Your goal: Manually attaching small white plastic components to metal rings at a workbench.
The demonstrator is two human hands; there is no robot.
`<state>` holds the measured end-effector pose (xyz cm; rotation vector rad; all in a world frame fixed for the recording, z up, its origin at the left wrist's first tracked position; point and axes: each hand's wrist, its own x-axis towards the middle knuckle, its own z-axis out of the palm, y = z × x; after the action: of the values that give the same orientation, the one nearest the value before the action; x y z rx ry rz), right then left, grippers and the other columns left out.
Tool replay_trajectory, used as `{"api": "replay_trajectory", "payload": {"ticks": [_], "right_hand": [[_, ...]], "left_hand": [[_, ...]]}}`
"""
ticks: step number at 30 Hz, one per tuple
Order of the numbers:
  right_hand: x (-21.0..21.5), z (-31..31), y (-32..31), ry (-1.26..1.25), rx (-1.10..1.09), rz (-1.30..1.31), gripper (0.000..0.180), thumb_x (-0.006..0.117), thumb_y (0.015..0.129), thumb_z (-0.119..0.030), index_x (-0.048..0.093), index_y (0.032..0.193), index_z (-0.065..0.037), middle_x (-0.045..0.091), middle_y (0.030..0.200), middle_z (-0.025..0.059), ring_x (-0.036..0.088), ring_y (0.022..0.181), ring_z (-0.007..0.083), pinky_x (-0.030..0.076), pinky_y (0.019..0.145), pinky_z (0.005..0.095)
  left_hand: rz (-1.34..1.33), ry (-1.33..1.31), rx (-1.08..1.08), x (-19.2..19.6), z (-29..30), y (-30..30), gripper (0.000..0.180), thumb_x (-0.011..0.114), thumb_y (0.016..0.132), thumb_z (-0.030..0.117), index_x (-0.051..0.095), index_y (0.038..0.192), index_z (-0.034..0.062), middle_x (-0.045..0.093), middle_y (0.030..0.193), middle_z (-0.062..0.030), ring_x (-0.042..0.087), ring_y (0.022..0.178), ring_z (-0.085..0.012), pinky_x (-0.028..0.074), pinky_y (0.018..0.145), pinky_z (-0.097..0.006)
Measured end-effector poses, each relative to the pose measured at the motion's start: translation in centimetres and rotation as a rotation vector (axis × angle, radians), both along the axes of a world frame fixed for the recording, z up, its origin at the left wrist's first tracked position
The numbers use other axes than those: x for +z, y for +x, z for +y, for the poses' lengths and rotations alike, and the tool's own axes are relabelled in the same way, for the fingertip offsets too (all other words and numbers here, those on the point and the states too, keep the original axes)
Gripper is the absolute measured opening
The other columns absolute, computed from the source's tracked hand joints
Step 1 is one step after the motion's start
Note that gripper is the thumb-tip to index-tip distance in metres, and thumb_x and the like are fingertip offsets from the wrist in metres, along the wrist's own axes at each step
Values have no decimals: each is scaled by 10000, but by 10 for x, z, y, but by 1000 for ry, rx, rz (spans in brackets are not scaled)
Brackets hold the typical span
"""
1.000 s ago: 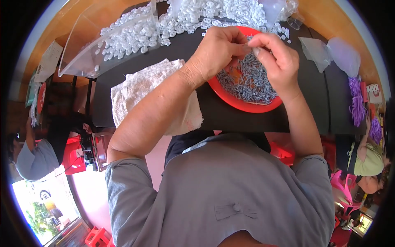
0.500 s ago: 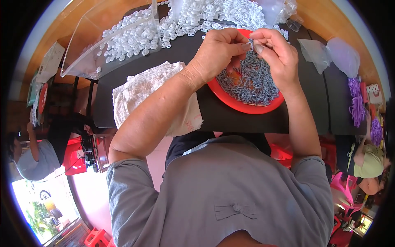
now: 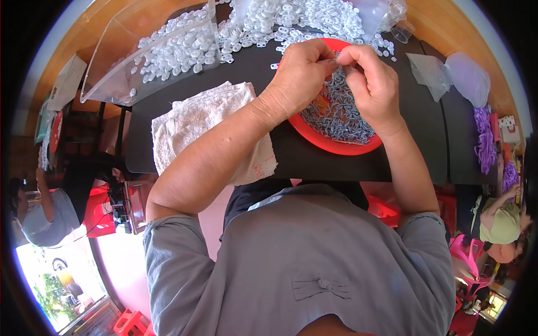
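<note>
My left hand [image 3: 300, 70] and my right hand [image 3: 372, 84] meet over the far part of a red round tray [image 3: 330, 147]. Both have thumb and forefinger pinched close together, fingertips nearly touching. Whatever sits between them is too small and covered to name. Loose grey screws [image 3: 342, 126] fill the tray below, with some of its bottom showing through. Small white oval plastic pieces [image 3: 302, 14], several with two holes, are heaped beyond my hands. One such white piece [image 3: 274, 66] lies on the table just left of my left hand.
A clear plastic bin [image 3: 106, 84], tipped toward me, holds more white pieces at the far left. Folded cream towels [image 3: 193, 120] lie under my left forearm. Clear bags [image 3: 428, 75] and purple strips [image 3: 485, 140] are at the right. People sit at far left [image 3: 50, 215] and far right [image 3: 499, 221].
A small white and grey item showed between my fingertips before; now the fingers cover it. My right hand has shifted slightly left and turned. A white piece now shows beside my left hand.
</note>
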<state>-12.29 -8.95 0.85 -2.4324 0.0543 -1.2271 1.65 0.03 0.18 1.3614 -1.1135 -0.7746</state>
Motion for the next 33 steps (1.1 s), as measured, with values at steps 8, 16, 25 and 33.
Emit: {"api": "replay_trajectory", "payload": {"ticks": [8, 16, 25, 33], "right_hand": [[1, 4, 2, -51, 1, 39, 271, 494, 759, 157, 555, 974, 4, 617, 825, 62, 601, 693, 149, 484, 642, 255], [-5, 5, 6, -67, 6, 7, 302, 486, 754, 161, 559, 1001, 3, 622, 829, 87, 622, 728, 175, 494, 656, 261], [-1, -11, -3, 361, 0, 157, 169, 566, 882, 34, 575, 1050, 17, 626, 867, 21, 587, 828, 68, 475, 770, 222], [-1, -17, -5, 404, -81, 196, 96, 601, 917, -61, 602, 986, 6, 611, 847, -6, 555, 799, 50, 462, 738, 208]], "left_hand": [[-161, 27, 27, -3, 0, -1, 115, 600, 876, 74, 639, 951, -5, 582, 708, -17, 513, 617, -67, 426, 529, -233], [-127, -115, 53, -13, -2, -8, 132, 603, 880, 76, 649, 967, -13, 604, 725, -40, 522, 624, -80, 437, 536, -248], [318, 52, 25, -2, -3, 4, 133, 613, 898, 126, 608, 884, -7, 588, 695, -49, 553, 542, -133, 433, 460, -266], [347, 74, -6, -3, -5, 5, 139, 623, 897, 133, 606, 891, -4, 596, 715, -50, 559, 542, -139, 433, 465, -262]]}}
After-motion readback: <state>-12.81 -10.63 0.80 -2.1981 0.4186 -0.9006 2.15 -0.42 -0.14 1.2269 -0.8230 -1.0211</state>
